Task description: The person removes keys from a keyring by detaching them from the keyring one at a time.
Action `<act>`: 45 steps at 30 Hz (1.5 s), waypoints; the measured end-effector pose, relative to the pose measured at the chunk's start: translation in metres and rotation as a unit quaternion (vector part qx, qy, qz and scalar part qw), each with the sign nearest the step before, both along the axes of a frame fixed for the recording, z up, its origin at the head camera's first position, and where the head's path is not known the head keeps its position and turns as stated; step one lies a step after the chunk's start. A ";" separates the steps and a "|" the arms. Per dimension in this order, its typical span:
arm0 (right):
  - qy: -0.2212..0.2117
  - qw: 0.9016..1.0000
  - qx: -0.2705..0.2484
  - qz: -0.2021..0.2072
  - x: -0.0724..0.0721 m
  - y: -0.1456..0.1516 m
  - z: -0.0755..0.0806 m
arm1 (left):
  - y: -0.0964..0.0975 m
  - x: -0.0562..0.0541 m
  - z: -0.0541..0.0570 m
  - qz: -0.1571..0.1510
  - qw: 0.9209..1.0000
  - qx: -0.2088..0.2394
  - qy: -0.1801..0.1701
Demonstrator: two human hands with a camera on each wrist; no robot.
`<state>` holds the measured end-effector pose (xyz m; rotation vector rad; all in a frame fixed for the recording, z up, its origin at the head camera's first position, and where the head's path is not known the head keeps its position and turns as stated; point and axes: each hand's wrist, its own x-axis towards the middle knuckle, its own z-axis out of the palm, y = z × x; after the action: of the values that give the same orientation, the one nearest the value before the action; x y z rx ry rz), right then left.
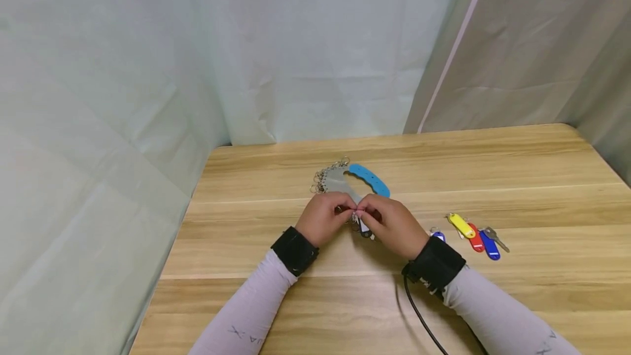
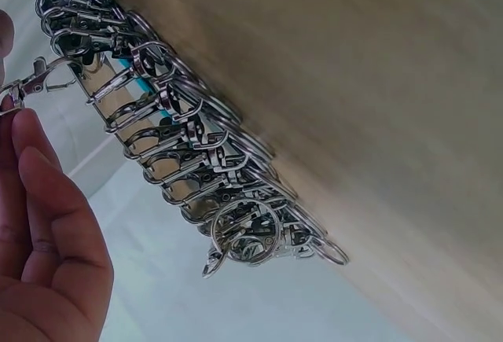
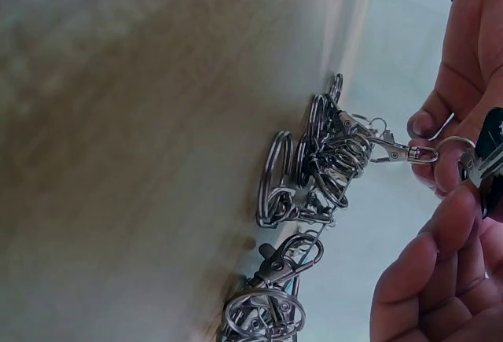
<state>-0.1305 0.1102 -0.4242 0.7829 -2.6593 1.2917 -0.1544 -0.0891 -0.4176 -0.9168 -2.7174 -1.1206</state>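
A grey metal plate (image 1: 337, 179) with a blue handle (image 1: 370, 178) lies on the table. Swivel clasps with split rings (image 2: 189, 145) line its edge. My left hand (image 1: 322, 217) pinches one swivel clasp (image 3: 397, 152), whose hook end is at the plate's edge. Close against it, my right hand (image 1: 394, 223) pinches a split ring (image 3: 456, 144) that runs to the clasp's end; whether it is threaded through is hard to tell. A black key tag (image 1: 365, 228) and a key (image 3: 486, 167) hang at that ring, partly covered by the right fingers.
Right of the right hand lie a yellow key tag (image 1: 461, 225), a red key tag (image 1: 476, 239), a blue key tag (image 1: 489, 245) and a key (image 1: 495, 238). Another blue tag (image 1: 438, 235) is partly hidden by the wrist. A black cable (image 1: 419, 314) trails from the right wristband.
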 end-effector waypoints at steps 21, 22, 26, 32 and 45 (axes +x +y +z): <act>-0.037 0.999 0.018 -0.034 -0.003 0.008 0.004 | -0.001 -0.003 -0.001 0.019 0.998 -0.054 -0.015; -0.039 0.999 0.017 -0.035 -0.003 0.011 0.004 | -0.001 -0.004 -0.001 0.019 0.998 -0.057 -0.016; -0.053 0.998 0.009 -0.034 -0.002 0.029 0.007 | 0.000 -0.004 -0.002 0.019 0.998 -0.062 -0.021; -0.085 0.995 0.015 -0.043 0.004 0.069 0.007 | 0.001 -0.005 -0.002 0.024 0.997 -0.069 -0.033; -0.140 0.984 0.083 -0.068 0.022 0.127 0.006 | 0.000 -0.010 -0.004 0.026 0.996 -0.078 -0.032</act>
<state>-0.1087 0.2374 -0.4179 0.4505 -3.0120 1.2403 -0.1641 -0.0892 -0.4220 -0.8348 -2.8980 -0.9551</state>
